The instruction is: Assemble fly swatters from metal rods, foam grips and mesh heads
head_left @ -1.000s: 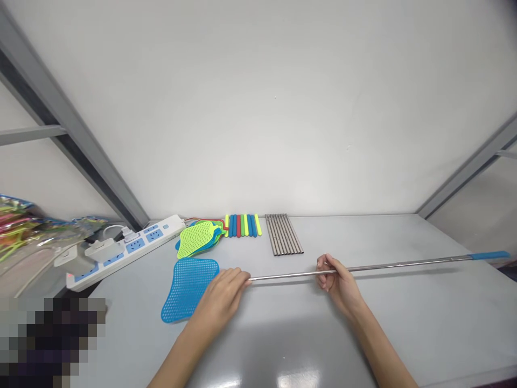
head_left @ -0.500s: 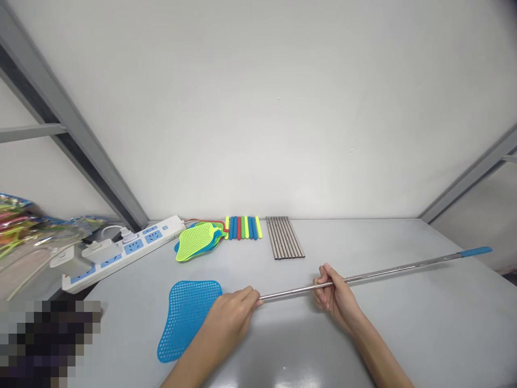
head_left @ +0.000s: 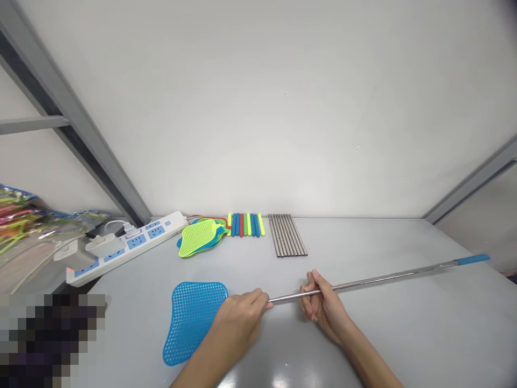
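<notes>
A fly swatter with a blue perforated head (head_left: 197,312) and a long telescopic metal rod (head_left: 367,281) is stretched across the table in front of me. The rod's far right end carries a blue handle grip (head_left: 472,260). My left hand (head_left: 246,312) is closed around the swatter's neck, hiding the joint between head and rod. Farther right, my right hand (head_left: 321,302) is closed on the rod, thumb and fingers pinching it. The rod slants slightly upward to the right.
Behind lie a pile of yellow-green and blue swatter heads (head_left: 197,238), a row of coloured handle grips (head_left: 245,225) and a row of metal rods (head_left: 287,235). A white power strip (head_left: 133,245) with plugs runs along the left, near bagged colourful items (head_left: 24,221).
My right hand has slid left along the rod, closer to my left hand. The view has shifted slightly; both hands keep hold of the swatter.
</notes>
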Demonstrator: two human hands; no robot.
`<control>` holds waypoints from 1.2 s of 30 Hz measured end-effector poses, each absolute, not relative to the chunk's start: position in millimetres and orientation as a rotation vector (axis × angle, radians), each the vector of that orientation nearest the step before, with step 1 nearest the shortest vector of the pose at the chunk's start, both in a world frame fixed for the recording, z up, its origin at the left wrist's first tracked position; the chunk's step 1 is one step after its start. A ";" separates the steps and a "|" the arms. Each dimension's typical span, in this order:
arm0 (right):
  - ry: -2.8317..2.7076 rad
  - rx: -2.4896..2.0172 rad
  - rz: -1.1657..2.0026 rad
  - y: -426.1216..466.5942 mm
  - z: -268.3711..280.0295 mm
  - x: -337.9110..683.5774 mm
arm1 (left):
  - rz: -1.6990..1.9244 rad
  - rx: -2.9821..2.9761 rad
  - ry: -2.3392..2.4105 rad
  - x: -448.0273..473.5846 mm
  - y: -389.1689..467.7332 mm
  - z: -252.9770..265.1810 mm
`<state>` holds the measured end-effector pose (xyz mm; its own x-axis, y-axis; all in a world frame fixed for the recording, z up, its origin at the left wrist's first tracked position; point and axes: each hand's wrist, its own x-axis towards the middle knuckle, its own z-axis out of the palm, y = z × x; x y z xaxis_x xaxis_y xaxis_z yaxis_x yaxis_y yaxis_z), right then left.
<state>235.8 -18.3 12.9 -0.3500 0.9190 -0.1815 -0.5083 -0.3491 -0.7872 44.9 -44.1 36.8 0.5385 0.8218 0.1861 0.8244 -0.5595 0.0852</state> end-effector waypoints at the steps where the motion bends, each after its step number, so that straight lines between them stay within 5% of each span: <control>1: -0.792 -0.776 1.856 -19.2 12.3 233.1 | -0.303 -2.745 -1.478 45.9 -44.7 37.0; 21: -0.705 -1.041 1.480 -7.4 19.7 275.0 | -0.600 -2.790 -1.595 20.0 -29.4 52.7; 36: -0.707 -0.941 1.615 -14.5 13.3 267.2 | -0.442 -2.898 -1.546 24.3 -34.8 45.9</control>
